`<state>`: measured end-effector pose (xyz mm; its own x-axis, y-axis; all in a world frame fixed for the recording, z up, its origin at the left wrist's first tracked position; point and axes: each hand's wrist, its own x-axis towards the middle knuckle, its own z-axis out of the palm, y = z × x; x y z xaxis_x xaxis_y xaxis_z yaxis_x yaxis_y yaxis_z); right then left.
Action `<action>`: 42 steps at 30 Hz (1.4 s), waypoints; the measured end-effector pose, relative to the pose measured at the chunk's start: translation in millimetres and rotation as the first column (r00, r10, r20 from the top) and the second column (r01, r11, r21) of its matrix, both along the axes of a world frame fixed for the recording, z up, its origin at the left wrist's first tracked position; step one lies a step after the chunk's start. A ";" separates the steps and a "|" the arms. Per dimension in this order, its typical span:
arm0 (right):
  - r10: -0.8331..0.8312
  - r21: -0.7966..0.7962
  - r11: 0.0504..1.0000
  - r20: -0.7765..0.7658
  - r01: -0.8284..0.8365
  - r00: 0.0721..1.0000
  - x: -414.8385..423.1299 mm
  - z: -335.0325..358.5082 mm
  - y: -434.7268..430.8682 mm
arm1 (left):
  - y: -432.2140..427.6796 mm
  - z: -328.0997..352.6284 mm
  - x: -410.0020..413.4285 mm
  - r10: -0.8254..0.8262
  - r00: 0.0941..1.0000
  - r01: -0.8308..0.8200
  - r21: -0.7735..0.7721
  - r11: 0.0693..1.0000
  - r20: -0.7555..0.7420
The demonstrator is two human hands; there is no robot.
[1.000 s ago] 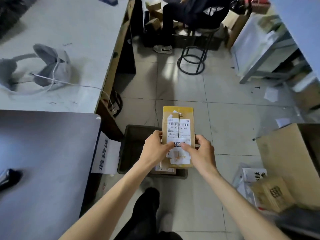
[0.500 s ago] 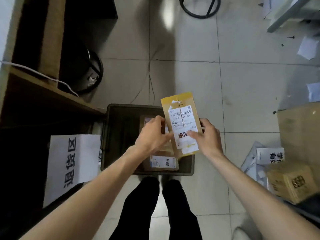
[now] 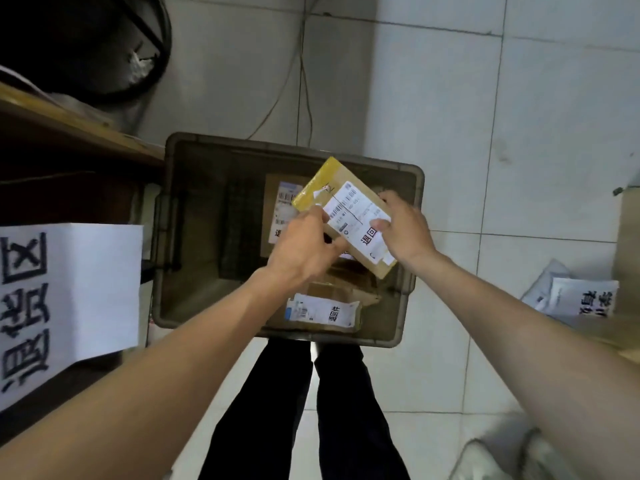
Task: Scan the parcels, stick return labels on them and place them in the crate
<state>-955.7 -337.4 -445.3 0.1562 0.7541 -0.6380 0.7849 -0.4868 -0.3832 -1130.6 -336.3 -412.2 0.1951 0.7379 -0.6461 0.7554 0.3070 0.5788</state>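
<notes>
Now the left hand [image 3: 304, 245] and right hand [image 3: 407, 230] grip the parcel [image 3: 346, 188], tilted and moved over the crate [image 3: 294, 146].

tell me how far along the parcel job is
Done: a back parcel and a front parcel, both labelled, lie in the crate. In hand: the left hand and right hand hold a third parcel, return label on, over the crate. Left: setting it inside. Whether more parcels wait cannot be told.
</notes>
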 end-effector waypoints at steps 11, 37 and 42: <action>0.250 0.125 0.957 0.108 -0.263 0.962 -41.6 123.8 -14.8 | 8.4 98.3 -33.0 0.043 0.994 -0.039 0.035 0.999 -0.105; 0.952 0.666 -0.132 0.292 -0.734 0.093 -403.6 593.8 -169.7 | -343.9 578.5 -315.1 0.945 0.269 -0.724 0.608 0.326 -0.187; 0.924 0.662 -0.371 0.331 -0.651 -0.190 -480.5 602.9 -328.4 | -516.5 577.5 -327.4 0.981 -0.037 -0.795 0.600 0.086 -0.191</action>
